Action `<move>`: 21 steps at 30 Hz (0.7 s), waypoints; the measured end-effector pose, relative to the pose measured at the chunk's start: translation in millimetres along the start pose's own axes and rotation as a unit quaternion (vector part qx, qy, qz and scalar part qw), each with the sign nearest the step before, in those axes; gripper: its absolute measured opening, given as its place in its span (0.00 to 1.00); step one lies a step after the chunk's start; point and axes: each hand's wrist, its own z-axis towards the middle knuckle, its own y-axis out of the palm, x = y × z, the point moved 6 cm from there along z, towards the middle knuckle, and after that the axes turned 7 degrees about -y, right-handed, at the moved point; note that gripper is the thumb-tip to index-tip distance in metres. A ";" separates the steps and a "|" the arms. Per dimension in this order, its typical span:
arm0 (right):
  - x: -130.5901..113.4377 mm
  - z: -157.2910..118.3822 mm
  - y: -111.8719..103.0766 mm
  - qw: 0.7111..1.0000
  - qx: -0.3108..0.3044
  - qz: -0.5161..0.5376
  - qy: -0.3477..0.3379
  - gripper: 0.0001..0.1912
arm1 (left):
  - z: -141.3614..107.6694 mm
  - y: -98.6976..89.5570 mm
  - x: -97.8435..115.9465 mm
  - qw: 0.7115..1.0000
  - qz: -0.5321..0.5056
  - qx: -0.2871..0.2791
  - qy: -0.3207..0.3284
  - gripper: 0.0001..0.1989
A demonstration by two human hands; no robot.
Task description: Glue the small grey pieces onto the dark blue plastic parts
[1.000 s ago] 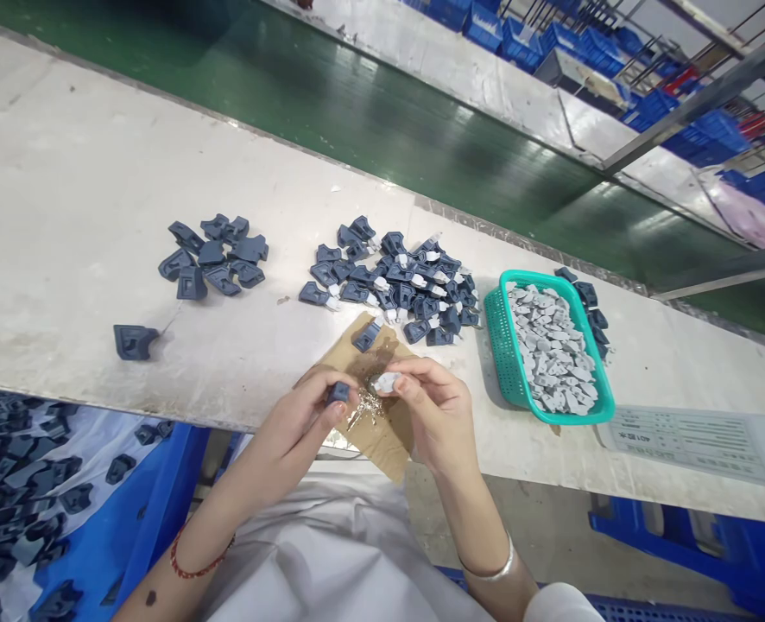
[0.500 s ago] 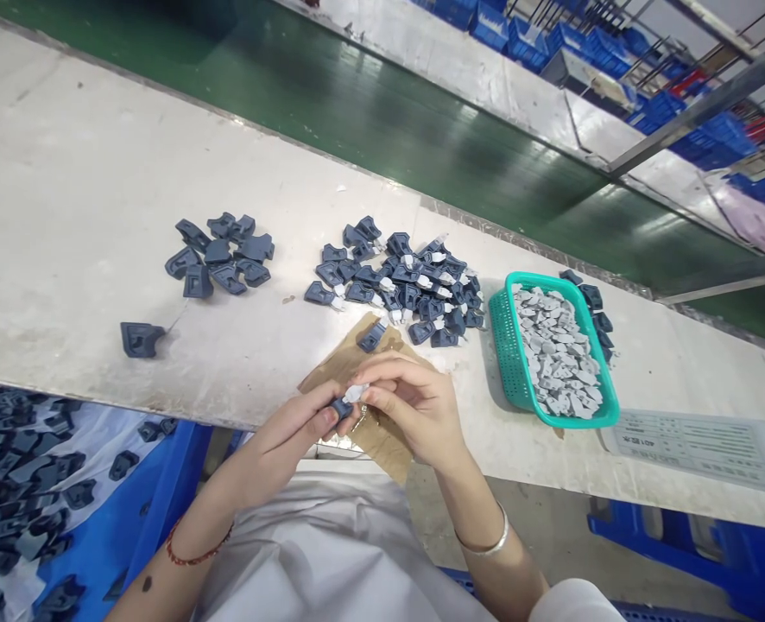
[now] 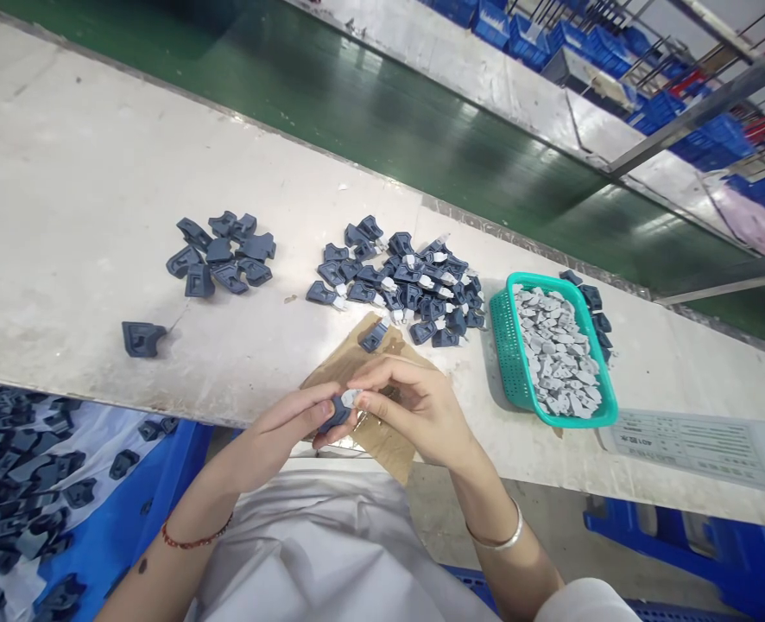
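Observation:
Near the table's front edge, my left hand [image 3: 295, 421] is closed around a dark blue-grey moulded part [image 3: 336, 415]. My right hand [image 3: 414, 408] pinches a small light grey piece [image 3: 350, 398] between thumb and fingers, and that piece touches the end of the dark part. Fingers cover much of both. Under the hands lies a sheet of brown paper [image 3: 331, 358], with one dark part bearing a light tip [image 3: 375, 335] on it. Just beyond is a heap of dark parts with light grey pieces attached [image 3: 408, 285].
A green basket [image 3: 502, 354] of light grey pieces stands right, with dark parts [image 3: 593, 298] behind it. Plain dark parts [image 3: 219, 252] lie left, one [image 3: 142, 339] apart. A blue bin [image 3: 107, 527] holds more. A labelled plastic sheet [image 3: 693, 445] lies right; a green belt [image 3: 369, 121] runs behind.
Both hands stay together near the paper. The dark part has turned a little in my left hand, and the light grey piece now sits closer against it. The view has shifted slightly.

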 end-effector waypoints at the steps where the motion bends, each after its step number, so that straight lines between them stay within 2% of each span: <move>1: 1.2 0.5 0.4 1.000 -0.009 0.005 0.014 0.04 | 1.1 1.4 2.3 1.000 -0.012 -0.017 -0.004 0.19; 4: 7.9 1.2 0.9 0.998 -0.015 0.032 0.051 0.05 | 3.3 2.6 5.3 0.999 -0.023 -0.038 -0.005 0.19; 7: 14.3 1.4 -0.7 0.997 0.010 0.044 0.063 0.05 | 3.6 3.4 3.8 0.999 -0.002 -0.044 -0.001 0.17; 12: 18.3 0.1 3.6 0.992 0.001 0.086 0.088 0.08 | 4.1 1.1 0.9 0.998 0.062 -0.015 -0.002 0.17; 17: 17.3 2.2 6.6 0.993 -0.016 0.084 0.083 0.10 | 3.6 -1.2 1.8 0.997 0.076 -0.020 0.001 0.18; 21: 20.1 1.2 10.2 0.995 -0.001 0.058 0.077 0.09 | 3.7 -1.1 2.1 0.997 0.074 -0.011 0.009 0.18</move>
